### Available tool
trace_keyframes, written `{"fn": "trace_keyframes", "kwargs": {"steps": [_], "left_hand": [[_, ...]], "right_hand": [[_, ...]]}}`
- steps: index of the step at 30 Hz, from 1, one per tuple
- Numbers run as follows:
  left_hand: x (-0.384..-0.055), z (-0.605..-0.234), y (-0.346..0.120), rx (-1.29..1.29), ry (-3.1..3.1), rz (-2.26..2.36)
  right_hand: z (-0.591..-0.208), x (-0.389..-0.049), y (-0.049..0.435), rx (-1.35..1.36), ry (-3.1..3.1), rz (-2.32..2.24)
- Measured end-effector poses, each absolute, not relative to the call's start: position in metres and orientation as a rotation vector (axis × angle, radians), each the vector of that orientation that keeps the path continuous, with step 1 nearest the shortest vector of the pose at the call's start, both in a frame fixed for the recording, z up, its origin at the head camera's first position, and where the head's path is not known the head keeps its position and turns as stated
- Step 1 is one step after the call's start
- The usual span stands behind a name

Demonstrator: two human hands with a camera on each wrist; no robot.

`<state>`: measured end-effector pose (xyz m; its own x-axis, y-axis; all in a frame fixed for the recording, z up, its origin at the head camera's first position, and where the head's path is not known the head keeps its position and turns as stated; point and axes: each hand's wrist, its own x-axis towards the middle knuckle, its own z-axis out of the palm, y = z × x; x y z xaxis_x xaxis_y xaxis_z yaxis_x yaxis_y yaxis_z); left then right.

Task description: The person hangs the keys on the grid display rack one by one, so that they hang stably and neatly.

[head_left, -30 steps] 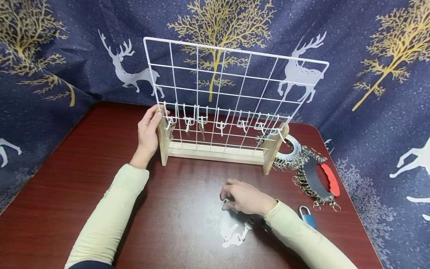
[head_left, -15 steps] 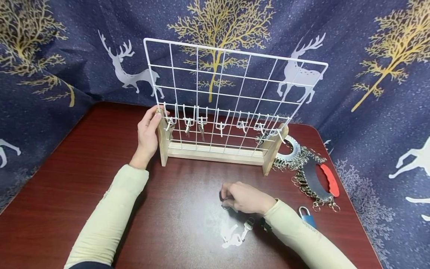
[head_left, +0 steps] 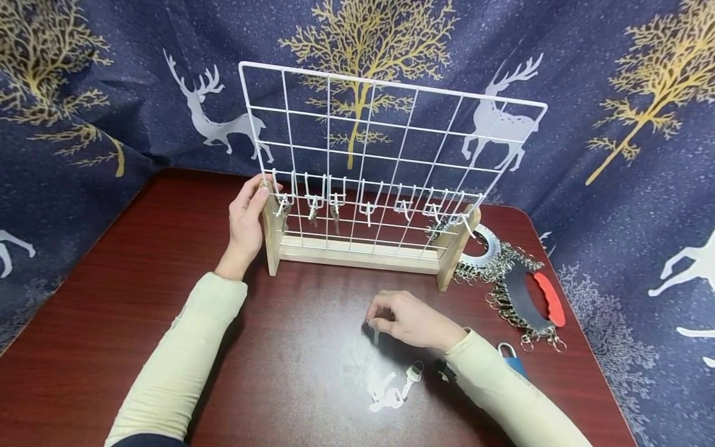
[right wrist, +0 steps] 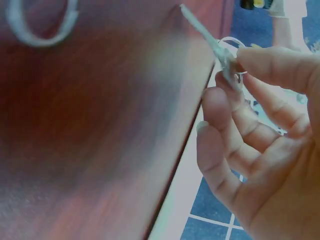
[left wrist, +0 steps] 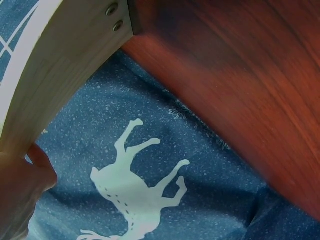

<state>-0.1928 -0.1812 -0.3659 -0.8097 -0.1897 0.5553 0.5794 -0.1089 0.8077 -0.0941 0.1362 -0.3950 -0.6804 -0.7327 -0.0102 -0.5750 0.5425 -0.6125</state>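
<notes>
My left hand [head_left: 246, 214] grips the top of the left wooden side post [head_left: 272, 233] of a white wire-grid rack. In the left wrist view that post [left wrist: 65, 70] rises from the table, my thumb against its edge. Over the table in front of the rack, my right hand [head_left: 410, 318] pinches a silver key [right wrist: 205, 35] between thumb and forefinger; a thin ring is at its head. White hooks [head_left: 367, 208] line the grid, and keys [head_left: 336, 214] hang from the three leftmost. Another key [head_left: 413, 374] with a ring lies on the table near my right wrist.
To the right lie a grey ring [head_left: 490, 245] crowded with small key rings and a red-handled holder [head_left: 550, 299] hung with more. A blue padlock [head_left: 515, 365] is partly behind my right sleeve. Bright glare covers the table beside the loose key. A patterned cloth [head_left: 195, 37] hangs behind.
My right hand has come up from the tabletop and slightly toward the rack, with the key now hanging below its fingertips. My left hand stays on the post.
</notes>
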Motion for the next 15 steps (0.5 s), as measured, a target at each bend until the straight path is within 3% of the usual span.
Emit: {"fn": "trace_keyframes", "kwargs": {"steps": [10, 15], "left_hand": [[-0.187, -0.358, -0.179, -0.407, -1.68, -1.951], [-0.179, -0.349, -0.175, -0.397, -1.679, -1.963]], "right_hand": [[-0.39, -0.101, 0.137, -1.141, 2.585, -0.943], [-0.387, -0.103, 0.137, -1.039, 2.621, -1.122]]}}
